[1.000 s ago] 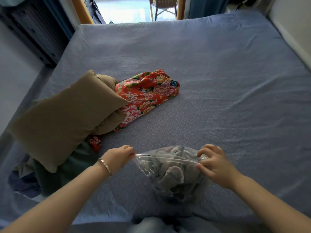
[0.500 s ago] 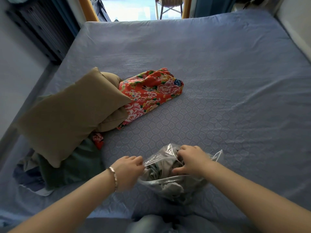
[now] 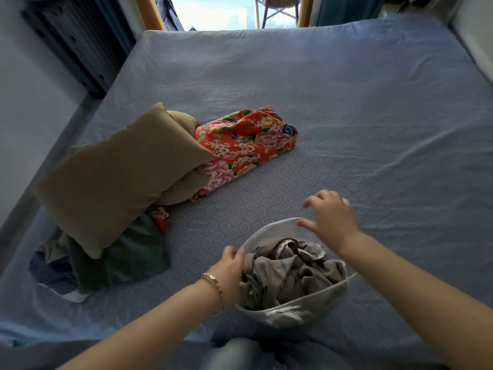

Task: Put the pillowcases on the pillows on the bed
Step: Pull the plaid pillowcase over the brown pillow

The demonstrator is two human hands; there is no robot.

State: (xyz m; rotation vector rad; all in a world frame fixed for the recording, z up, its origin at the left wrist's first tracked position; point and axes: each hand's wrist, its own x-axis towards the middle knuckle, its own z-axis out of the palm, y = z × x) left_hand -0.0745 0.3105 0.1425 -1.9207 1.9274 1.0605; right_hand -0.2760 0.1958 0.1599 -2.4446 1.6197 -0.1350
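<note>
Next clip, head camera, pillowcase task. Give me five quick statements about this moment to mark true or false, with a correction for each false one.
1. The plastic bag has its mouth open. True.
2. The right hand grips the tan pillow. False: it is open with fingers spread near the bag's far rim, apart from the pillow.
3. The left hand holds the bag's rim. True.
4. The floral fabric lies inside the bag. False: it lies on the bed beside the tan pillow; the bag holds grey fabric.
5. The bracelet is on the right wrist. False: it is on the left wrist.
</note>
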